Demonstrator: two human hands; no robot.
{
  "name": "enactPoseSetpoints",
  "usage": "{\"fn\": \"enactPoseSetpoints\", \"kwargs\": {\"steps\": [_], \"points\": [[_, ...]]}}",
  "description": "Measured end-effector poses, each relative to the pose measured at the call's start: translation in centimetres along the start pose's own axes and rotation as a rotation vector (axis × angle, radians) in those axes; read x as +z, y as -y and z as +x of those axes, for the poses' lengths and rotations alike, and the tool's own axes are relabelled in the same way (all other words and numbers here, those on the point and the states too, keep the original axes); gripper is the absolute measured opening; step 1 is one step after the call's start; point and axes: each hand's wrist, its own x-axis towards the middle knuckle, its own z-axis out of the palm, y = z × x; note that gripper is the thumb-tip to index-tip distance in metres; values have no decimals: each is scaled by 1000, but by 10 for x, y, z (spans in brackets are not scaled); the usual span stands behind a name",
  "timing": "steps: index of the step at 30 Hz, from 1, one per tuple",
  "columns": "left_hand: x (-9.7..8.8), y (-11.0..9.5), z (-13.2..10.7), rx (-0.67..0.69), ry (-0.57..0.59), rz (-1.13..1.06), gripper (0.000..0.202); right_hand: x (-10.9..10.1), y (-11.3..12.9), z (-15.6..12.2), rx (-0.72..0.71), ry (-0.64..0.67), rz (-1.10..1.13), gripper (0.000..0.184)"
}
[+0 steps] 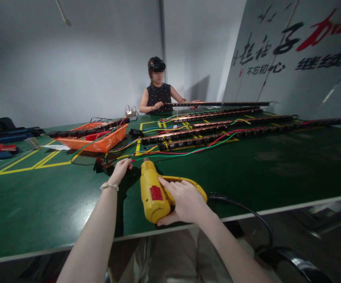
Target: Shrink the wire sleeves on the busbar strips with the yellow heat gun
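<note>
- Yellow heat gun [154, 192]: on the near side of the green table [276, 169], between the two hands; its barrel points away from the wearer, the far end angled slightly left, and its handle bows out to the right
- Right hand [185, 200]: nearer to the wearer than the nozzle [148, 162] and to its right; the fingers wrap the handle side of the heat gun and the thumb lies low by the rear of the barrel; the trigger is hidden
- Left hand [121, 169]: just left of the nozzle and nearer to it than the right hand; thumb and fingertips are pinched together on the end of the green wire [170, 155], where a short red piece [134, 160] shows
- Principal relation: the wire runs rightward from the left fingertips, its length crossing the barrel's axis close to the nozzle mouth; whether wire and nozzle touch cannot be told
- Power cord [238, 203]: leaves the handle end and drops over the table's near edge
- Beyond the hands: an orange basket [111, 144] to the left, long wired strips [194, 140] to the right; across the table, a co-worker [159, 95] holds another strip [226, 104]
</note>
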Motion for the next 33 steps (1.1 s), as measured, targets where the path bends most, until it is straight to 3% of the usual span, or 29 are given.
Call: {"fn": "enactPoseSetpoints", "kwargs": {"steps": [8, 13, 23, 33], "points": [[2, -3, -1, -58, 9, -73, 29, -18, -40, -29, 164, -40, -56, 112], [3, 0, 1, -38, 3, -82, 28, -25, -49, -38, 225, -37, -130, 111], [7, -1, 2, -31, -21, -112, 26, -20, -46, -39, 170, -100, -170, 106], [10, -1, 2, 10, 17, -72, 30, -8, -11, -19, 113, -80, -117, 113]]}}
